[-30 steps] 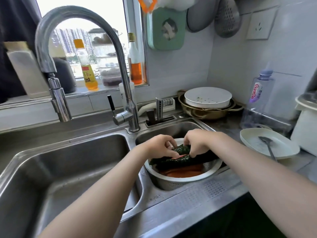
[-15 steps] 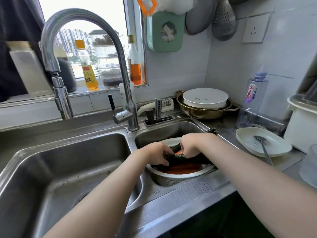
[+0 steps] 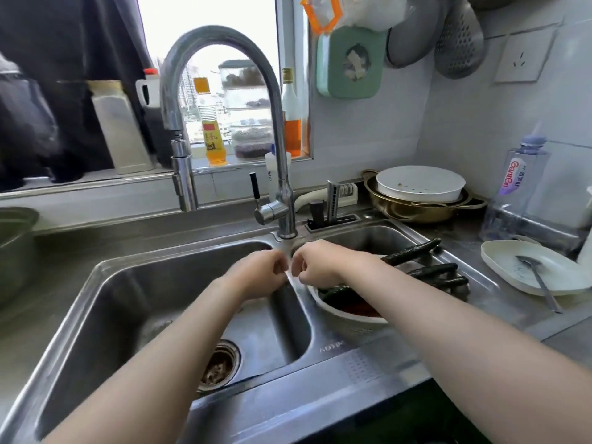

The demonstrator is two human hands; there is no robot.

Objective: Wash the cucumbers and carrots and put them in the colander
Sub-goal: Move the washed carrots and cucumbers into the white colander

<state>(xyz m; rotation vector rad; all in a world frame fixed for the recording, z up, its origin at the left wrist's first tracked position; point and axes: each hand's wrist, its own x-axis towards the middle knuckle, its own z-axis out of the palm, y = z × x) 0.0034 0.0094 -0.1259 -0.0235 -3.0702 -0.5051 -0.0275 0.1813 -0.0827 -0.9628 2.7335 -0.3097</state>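
Orange carrots [image 3: 360,307] half-hidden under right forearm [image 3: 416,302]

You're looking from head height, forward and down, close over the double sink [image 3: 179,302]; the faucet [image 3: 224,123] rises just behind it, the window beyond, your forearms reaching in from below.

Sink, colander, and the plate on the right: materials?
Sink: brushed stainless steel, going by its dull grey sheen. Colander: perforated metal, likely steel; pale rim, largely hidden by the forearm. Plate: glossy off-white, ceramic or melamine.
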